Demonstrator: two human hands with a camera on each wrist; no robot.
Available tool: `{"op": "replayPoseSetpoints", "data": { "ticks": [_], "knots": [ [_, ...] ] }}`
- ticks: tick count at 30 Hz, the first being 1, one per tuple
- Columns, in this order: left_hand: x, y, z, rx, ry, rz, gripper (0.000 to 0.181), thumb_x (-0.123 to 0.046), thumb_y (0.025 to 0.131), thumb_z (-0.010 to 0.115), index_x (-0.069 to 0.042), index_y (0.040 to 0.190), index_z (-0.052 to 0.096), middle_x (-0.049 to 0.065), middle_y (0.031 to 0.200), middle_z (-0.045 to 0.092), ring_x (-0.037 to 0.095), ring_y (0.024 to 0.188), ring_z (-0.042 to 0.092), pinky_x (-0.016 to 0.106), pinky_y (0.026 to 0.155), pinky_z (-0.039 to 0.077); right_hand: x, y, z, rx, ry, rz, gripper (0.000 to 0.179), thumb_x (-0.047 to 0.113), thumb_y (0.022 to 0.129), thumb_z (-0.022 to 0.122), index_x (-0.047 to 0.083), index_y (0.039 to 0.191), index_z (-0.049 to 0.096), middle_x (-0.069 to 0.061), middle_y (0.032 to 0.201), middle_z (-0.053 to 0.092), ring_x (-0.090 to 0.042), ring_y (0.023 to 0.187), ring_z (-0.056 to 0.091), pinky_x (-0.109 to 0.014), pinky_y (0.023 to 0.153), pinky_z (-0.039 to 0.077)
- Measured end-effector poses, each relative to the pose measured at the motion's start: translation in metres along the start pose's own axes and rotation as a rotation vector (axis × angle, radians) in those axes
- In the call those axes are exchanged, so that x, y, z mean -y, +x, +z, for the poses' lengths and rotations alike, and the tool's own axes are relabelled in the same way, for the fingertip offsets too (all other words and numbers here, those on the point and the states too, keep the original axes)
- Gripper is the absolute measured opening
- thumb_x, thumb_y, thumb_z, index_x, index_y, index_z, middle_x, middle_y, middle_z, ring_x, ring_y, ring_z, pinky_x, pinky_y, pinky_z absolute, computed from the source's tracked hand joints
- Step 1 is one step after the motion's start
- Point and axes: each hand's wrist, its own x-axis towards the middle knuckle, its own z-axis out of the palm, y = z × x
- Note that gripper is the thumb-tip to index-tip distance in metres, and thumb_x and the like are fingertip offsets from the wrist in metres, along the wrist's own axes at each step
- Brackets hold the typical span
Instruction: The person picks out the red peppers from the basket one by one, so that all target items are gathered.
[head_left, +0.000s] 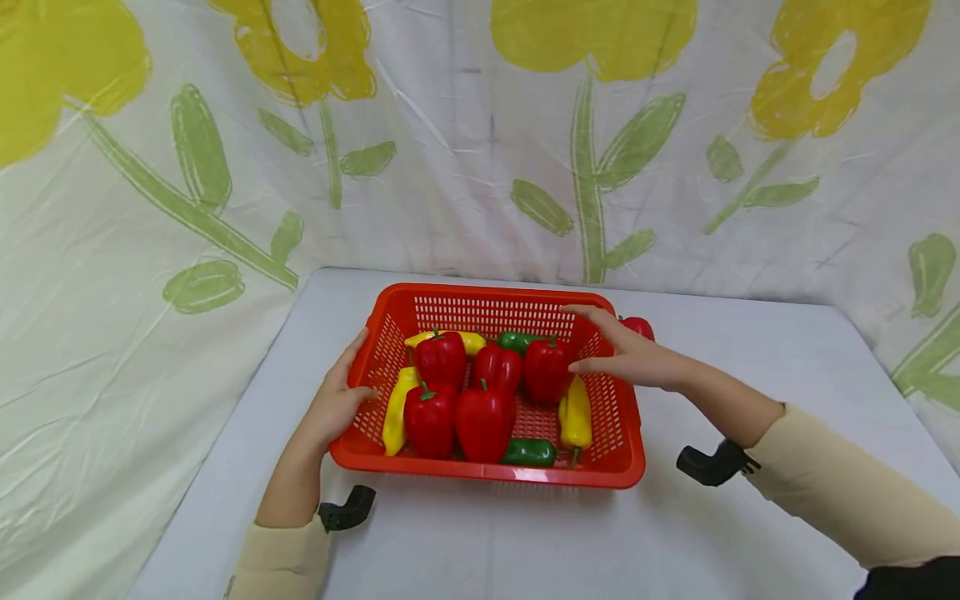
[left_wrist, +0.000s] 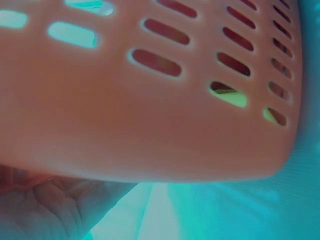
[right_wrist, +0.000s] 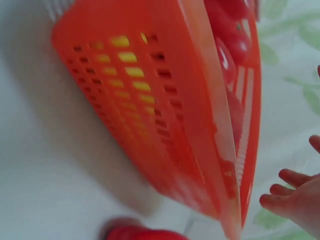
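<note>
A red plastic basket (head_left: 491,472) with slotted walls holds several red bell peppers (head_left: 486,423), yellow peppers (head_left: 575,417) and green peppers (head_left: 529,452). My left hand (head_left: 339,407) grips the basket's left rim, thumb over the edge and fingers along the outside. In the left wrist view that hand (left_wrist: 55,207) shows at the rim, below the slotted wall. Over the basket's right side is my right hand (head_left: 637,354), thumb and fingers spread apart. The right wrist view shows the same hand (right_wrist: 300,200) with separated fingers, apart from the rim.
Another red bell pepper (head_left: 638,327) lies on the white table (head_left: 750,367) just outside the basket's right back corner, partly hidden by my right hand. A white cloth (head_left: 450,167) with painted yellow flowers hangs behind the table. Black wrist mounts (head_left: 716,463) stick out from my sleeves.
</note>
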Motion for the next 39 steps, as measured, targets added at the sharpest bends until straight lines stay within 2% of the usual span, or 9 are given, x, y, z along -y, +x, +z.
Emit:
{"op": "replayPoseSetpoints", "data": {
  "ticks": [10,19,27,33,39],
  "knots": [
    [0.001,0.0,0.0,0.002,-0.002,0.016,0.084,0.004,0.085,0.045,-0.035,0.15,0.008,0.013,0.154,0.02,0.039,0.125,0.041,0.049,0.09,0.049,0.02,0.004,0.018,0.144,0.005,-0.036,0.075,0.027,0.08,0.07,0.023,0.142,0.028,-0.01,0.145,0.029,-0.033,0.134,0.025,-0.047,0.093,0.049],
    [-0.001,-0.001,0.0,0.0,-0.01,0.018,0.083,0.004,0.085,0.045,-0.035,0.15,0.008,0.012,0.155,0.018,0.039,0.127,0.04,0.05,0.09,0.048,0.031,0.005,0.036,0.231,-0.039,-0.051,0.076,0.03,0.079,0.07,0.019,0.142,0.03,-0.009,0.144,0.033,-0.029,0.134,0.027,-0.05,0.097,0.045],
    [0.001,-0.001,0.001,-0.003,-0.009,0.005,0.083,0.004,0.085,0.045,-0.034,0.15,0.009,0.013,0.154,0.02,0.039,0.125,0.041,0.049,0.089,0.049,0.036,0.005,0.054,0.287,-0.05,-0.108,0.069,0.027,0.08,0.07,0.017,0.139,0.037,-0.004,0.138,0.04,-0.026,0.129,0.034,-0.042,0.094,0.049],
    [0.001,-0.001,0.001,-0.005,-0.003,0.012,0.083,0.004,0.085,0.045,-0.033,0.15,0.009,0.012,0.155,0.018,0.039,0.126,0.04,0.049,0.089,0.049,0.04,0.008,0.062,0.344,-0.089,-0.073,0.067,0.03,0.079,0.071,0.025,0.138,0.038,0.004,0.138,0.039,-0.019,0.129,0.033,-0.035,0.093,0.05],
    [-0.001,-0.001,0.001,-0.005,-0.004,0.007,0.083,0.004,0.085,0.045,-0.034,0.15,0.009,0.011,0.155,0.019,0.038,0.126,0.04,0.05,0.09,0.048,0.042,0.012,0.068,0.373,-0.077,-0.032,0.068,0.03,0.08,0.07,0.025,0.14,0.038,0.001,0.138,0.04,-0.019,0.129,0.033,-0.033,0.091,0.051]
  ]
}}
